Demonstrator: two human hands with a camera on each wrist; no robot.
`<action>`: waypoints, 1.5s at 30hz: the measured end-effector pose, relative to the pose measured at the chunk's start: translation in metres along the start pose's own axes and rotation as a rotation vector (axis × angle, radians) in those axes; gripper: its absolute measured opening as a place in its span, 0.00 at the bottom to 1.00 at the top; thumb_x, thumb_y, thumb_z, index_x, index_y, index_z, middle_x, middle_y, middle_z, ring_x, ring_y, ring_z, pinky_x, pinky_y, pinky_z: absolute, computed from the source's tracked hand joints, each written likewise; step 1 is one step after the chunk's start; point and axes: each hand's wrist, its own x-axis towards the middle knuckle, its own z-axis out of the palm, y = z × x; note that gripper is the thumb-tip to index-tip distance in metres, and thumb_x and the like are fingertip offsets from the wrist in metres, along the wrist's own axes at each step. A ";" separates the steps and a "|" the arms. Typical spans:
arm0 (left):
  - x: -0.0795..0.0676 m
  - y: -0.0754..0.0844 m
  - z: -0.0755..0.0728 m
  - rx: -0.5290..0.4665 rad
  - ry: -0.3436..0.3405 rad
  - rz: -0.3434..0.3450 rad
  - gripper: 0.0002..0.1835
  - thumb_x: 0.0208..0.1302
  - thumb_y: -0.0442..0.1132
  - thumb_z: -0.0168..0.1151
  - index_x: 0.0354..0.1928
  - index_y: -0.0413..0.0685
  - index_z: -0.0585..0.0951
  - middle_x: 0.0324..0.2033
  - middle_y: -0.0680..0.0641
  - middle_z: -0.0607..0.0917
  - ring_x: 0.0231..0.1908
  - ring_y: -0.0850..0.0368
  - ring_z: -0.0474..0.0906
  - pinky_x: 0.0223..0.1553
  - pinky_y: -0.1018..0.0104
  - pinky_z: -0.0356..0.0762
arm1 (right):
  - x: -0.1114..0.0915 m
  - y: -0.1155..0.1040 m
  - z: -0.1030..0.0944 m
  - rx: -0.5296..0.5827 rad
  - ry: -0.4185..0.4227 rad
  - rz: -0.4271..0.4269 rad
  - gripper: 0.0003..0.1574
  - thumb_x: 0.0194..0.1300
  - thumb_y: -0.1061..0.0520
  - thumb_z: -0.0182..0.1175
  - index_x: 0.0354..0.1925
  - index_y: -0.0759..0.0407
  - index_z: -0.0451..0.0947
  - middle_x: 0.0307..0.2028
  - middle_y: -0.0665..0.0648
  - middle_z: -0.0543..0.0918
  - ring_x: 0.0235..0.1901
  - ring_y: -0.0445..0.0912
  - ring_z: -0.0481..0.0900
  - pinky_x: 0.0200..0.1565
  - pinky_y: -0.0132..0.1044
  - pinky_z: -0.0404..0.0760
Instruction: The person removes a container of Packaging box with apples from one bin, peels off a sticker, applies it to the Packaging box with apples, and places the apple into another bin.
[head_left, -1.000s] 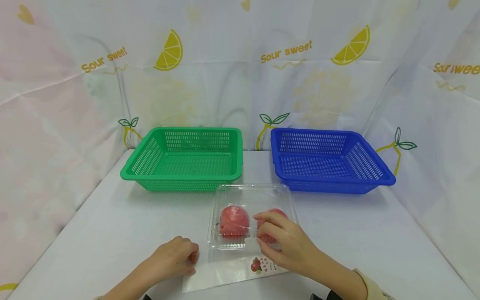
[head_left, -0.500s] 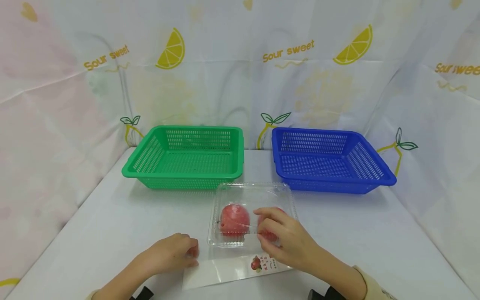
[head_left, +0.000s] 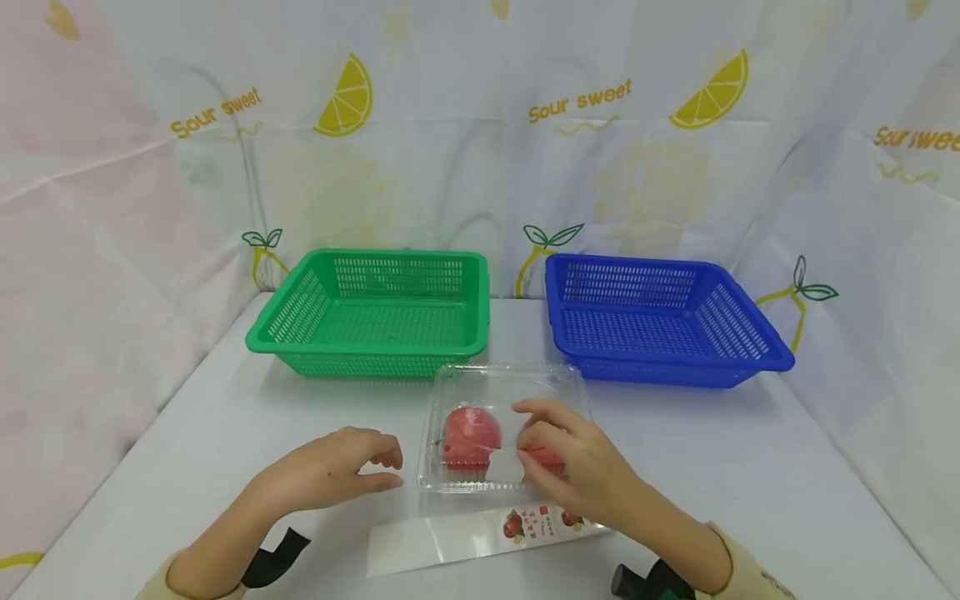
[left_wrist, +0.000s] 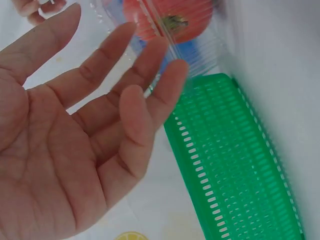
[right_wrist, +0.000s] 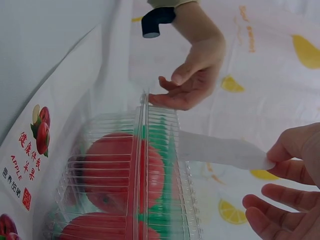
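Lifted from the white printed strip (head_left: 442, 540), our left hand (head_left: 330, 471) hangs loose, empty. Left wrist: clear rectangular plastic box (left_wrist: 207, 60), cut off above. Right wrist: our right hand (right_wrist: 300, 197) pinches a narrow whitish tab (right_wrist: 215, 149) beside it, far end indistinct.

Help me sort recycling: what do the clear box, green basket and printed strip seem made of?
Clear box: probably thin, glossy plastic; see-through, with ribs.
Green basket: likely moulded plastic, satin; even colour, slotted walls.
Printed strip: shiny, reflecting light; coated paper or film, unclear.
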 end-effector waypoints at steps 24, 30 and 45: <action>0.046 0.047 -0.002 -0.228 0.272 0.271 0.06 0.62 0.40 0.59 0.40 0.49 0.80 0.28 0.59 0.76 0.30 0.63 0.71 0.25 0.71 0.73 | 0.036 0.018 -0.001 -0.135 0.172 -0.071 0.02 0.53 0.64 0.62 0.28 0.60 0.77 0.47 0.60 0.77 0.36 0.49 0.79 0.32 0.33 0.79; 0.061 0.053 0.002 -0.428 0.267 0.177 0.11 0.64 0.43 0.57 0.42 0.46 0.81 0.31 0.52 0.79 0.31 0.55 0.75 0.26 0.67 0.74 | 0.041 0.017 0.005 -0.256 0.225 -0.146 0.12 0.62 0.57 0.52 0.25 0.60 0.77 0.45 0.63 0.78 0.36 0.52 0.79 0.30 0.35 0.80; 0.071 0.052 0.003 -0.620 0.276 0.079 0.13 0.64 0.45 0.56 0.38 0.40 0.79 0.29 0.46 0.77 0.32 0.46 0.73 0.30 0.63 0.75 | 0.045 0.013 0.020 -0.408 0.234 -0.302 0.13 0.60 0.58 0.50 0.24 0.61 0.77 0.42 0.61 0.79 0.39 0.52 0.78 0.39 0.39 0.79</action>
